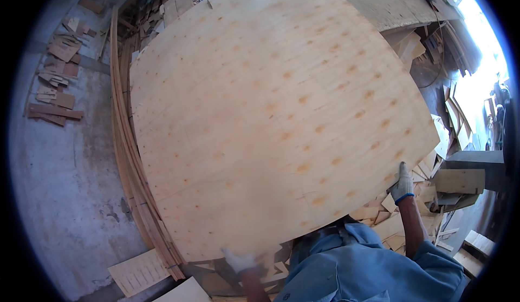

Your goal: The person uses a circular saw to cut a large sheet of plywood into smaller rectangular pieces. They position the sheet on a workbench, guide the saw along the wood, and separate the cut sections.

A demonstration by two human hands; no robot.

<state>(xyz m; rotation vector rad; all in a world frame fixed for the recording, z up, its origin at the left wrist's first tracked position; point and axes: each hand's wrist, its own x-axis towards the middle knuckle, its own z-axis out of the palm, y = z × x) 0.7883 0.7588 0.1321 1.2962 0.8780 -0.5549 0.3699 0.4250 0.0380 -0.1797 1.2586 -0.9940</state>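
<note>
With the white-gloved, blue-cuffed right hand (402, 185), gripping the near edge of 1 large, pale, brown-knotted plywood sheet (254, 118), beside its right corner. With the blurred, white-gloved left hand (240, 260), at that edge's left end; cannot tell whether gripping. Spreads ahead, between long, thin brown wooden strips (142, 196) and flat, pale wood scraps (391, 226). Seems midway: already in hand, not yet released.

No readable text, no legible numbers (anywhere), no signs
</note>
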